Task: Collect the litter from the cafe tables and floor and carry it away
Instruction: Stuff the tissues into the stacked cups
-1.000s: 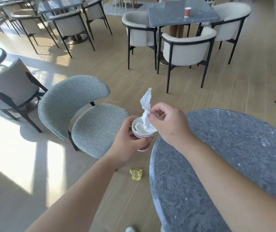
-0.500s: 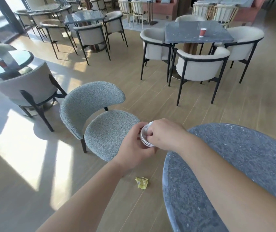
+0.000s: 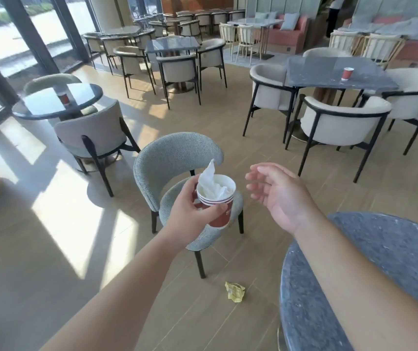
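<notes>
The left hand (image 3: 192, 214) holds a stack of red paper cups (image 3: 218, 206) over the grey chair (image 3: 177, 168), fingers and thumb curled round the stack's side just under the rim. A white tissue (image 3: 211, 184) is stuffed in the top cup, one corner sticking up. The right hand (image 3: 279, 196) hovers just right of the cups, fingers spread and loose, holding nothing. A crumpled yellow wrapper (image 3: 235, 291) lies on the floor (image 3: 152, 312) near the round table (image 3: 380, 249). It looks light, thin and springy, best pinched at a raised fold. Thin cups would buckle if squeezed hard. Another cup (image 3: 347, 73) stands on the far right table (image 3: 329, 72).
</notes>
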`<state>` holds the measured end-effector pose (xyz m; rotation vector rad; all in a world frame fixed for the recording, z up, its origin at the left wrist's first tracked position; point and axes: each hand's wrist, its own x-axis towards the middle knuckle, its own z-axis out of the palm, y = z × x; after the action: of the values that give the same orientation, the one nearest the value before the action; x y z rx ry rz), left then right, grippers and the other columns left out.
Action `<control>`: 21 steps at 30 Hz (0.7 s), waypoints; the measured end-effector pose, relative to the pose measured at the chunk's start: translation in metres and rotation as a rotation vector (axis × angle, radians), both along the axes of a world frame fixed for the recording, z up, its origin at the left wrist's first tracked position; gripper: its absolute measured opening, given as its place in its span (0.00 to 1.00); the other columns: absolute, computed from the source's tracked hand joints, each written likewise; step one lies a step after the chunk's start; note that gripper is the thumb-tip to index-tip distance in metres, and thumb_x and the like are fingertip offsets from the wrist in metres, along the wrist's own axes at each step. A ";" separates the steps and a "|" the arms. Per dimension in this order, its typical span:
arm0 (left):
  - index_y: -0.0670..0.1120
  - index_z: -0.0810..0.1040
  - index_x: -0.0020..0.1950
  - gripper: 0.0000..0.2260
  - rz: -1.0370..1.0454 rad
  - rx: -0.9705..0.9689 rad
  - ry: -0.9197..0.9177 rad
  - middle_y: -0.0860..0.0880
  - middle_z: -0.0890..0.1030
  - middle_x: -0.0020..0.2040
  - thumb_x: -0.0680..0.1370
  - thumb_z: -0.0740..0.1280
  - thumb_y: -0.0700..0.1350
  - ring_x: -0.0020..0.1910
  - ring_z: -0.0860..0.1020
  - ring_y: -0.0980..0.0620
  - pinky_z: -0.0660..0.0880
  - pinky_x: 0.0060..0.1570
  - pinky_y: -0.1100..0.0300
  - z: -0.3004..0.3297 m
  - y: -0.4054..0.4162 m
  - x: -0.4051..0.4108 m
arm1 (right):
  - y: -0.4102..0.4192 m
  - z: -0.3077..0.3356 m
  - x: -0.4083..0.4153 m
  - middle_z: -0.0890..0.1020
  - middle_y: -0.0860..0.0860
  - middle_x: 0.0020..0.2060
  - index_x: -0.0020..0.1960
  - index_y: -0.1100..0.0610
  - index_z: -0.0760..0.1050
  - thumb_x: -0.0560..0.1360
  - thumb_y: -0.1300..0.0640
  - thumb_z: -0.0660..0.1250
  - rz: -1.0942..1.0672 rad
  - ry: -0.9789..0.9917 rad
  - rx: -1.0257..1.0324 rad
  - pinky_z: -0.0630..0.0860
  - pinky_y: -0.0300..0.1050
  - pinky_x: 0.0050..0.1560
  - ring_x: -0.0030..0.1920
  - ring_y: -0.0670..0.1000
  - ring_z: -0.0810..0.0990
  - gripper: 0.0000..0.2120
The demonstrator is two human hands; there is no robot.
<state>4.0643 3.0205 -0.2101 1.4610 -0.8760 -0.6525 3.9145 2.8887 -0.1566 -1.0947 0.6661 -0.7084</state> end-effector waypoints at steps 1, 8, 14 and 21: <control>0.57 0.75 0.65 0.32 0.024 -0.010 0.012 0.52 0.83 0.60 0.62 0.79 0.53 0.60 0.82 0.55 0.78 0.55 0.60 0.002 0.008 0.007 | 0.004 0.000 0.007 0.84 0.52 0.38 0.48 0.58 0.79 0.78 0.60 0.63 0.031 -0.051 0.053 0.74 0.41 0.36 0.36 0.49 0.80 0.06; 0.56 0.73 0.70 0.35 0.233 -0.072 0.010 0.49 0.82 0.63 0.64 0.80 0.51 0.62 0.81 0.51 0.78 0.59 0.54 0.015 0.067 0.039 | 0.037 -0.006 0.065 0.84 0.53 0.41 0.50 0.57 0.78 0.78 0.57 0.63 0.308 -0.136 0.201 0.77 0.41 0.35 0.37 0.49 0.82 0.06; 0.70 0.76 0.61 0.29 0.478 -0.056 -0.030 0.55 0.82 0.60 0.64 0.78 0.51 0.59 0.81 0.55 0.78 0.56 0.57 0.023 0.131 0.033 | 0.074 -0.005 0.109 0.84 0.53 0.40 0.50 0.57 0.78 0.77 0.57 0.63 0.555 -0.139 0.246 0.77 0.41 0.36 0.37 0.49 0.82 0.06; 0.56 0.71 0.68 0.35 0.776 -0.053 0.016 0.54 0.82 0.59 0.62 0.78 0.50 0.56 0.81 0.56 0.79 0.54 0.59 0.018 0.221 0.015 | 0.142 -0.009 0.154 0.83 0.52 0.40 0.48 0.57 0.78 0.78 0.57 0.61 0.820 -0.108 0.273 0.74 0.42 0.39 0.37 0.49 0.81 0.07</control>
<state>4.0794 3.2419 -0.1921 1.5895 -0.2557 -0.0560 4.0688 3.0309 -0.1657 -0.9542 0.1690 0.0339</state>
